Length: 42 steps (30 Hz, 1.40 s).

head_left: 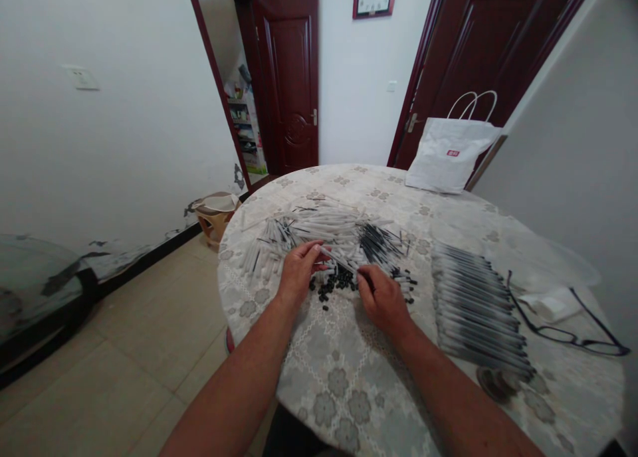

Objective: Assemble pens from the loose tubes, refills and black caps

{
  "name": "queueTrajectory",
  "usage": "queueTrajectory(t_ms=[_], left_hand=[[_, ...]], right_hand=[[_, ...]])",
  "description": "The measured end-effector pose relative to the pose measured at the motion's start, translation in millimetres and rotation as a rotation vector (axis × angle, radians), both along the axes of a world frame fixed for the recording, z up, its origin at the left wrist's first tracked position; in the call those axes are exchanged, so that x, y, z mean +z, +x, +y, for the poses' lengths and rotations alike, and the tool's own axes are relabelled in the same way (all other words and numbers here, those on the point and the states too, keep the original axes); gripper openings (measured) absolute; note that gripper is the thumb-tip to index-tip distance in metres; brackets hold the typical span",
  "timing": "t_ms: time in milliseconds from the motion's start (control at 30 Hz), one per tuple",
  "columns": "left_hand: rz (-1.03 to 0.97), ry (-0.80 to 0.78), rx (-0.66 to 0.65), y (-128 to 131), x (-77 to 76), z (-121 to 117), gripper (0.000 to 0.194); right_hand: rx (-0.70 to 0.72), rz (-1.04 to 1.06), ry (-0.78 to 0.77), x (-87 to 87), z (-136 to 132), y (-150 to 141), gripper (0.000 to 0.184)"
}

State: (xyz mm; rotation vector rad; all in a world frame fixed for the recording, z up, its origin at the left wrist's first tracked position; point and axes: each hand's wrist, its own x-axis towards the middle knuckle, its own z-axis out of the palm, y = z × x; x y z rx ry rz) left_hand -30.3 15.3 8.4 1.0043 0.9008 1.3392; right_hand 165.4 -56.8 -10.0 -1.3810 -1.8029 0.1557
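Note:
Between my two hands runs a slim white pen barrel [339, 260], slanting down to the right. My left hand [302, 266] pinches its upper left end. At the lower right end, the fingers of my right hand [377, 291] are closed on it; any small part inside them is hidden. Beneath the hands lie several small black caps [329, 286]. Behind them is a heap of white pen barrels [323, 223], with dark thin refills [376, 242] bunched at its right. To the right, pens [478, 307] lie side by side in a long row.
The round table has a flowered cloth [343, 404]. Black-framed glasses [568, 336] and clear plastic [553, 258] lie at the right. A white paper bag [451, 155] stands at the far right edge. A wooden stool [214, 224] is on the floor, left.

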Motion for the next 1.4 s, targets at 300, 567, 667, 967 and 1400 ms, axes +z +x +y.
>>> queueTrajectory(t_ms=[300,567,667,967,1400], left_hand=[[-0.095,-0.037,-0.049,-2,-0.1,1,0.036],[0.022,-0.040,-0.142,-10,1.2,2,0.036],[0.041,-0.014,-0.135,-12,-0.7,6,0.034],[0.064,0.041,-0.135,-10,-4.0,10,0.038],[0.454,0.102,-0.171,-10,8.6,-3,0.046]], right_hand=[[0.085,-0.105,0.144,6.9,-3,0,0.027],[0.057,0.205,-0.128,20.9,-8,-2,0.021],[0.066,0.412,-0.310,17.0,-2,-5,0.020],[0.187,0.532,-0.522,24.9,4,-4,0.016],[-0.056,-0.473,-0.227,76.5,-40,66,0.014]])
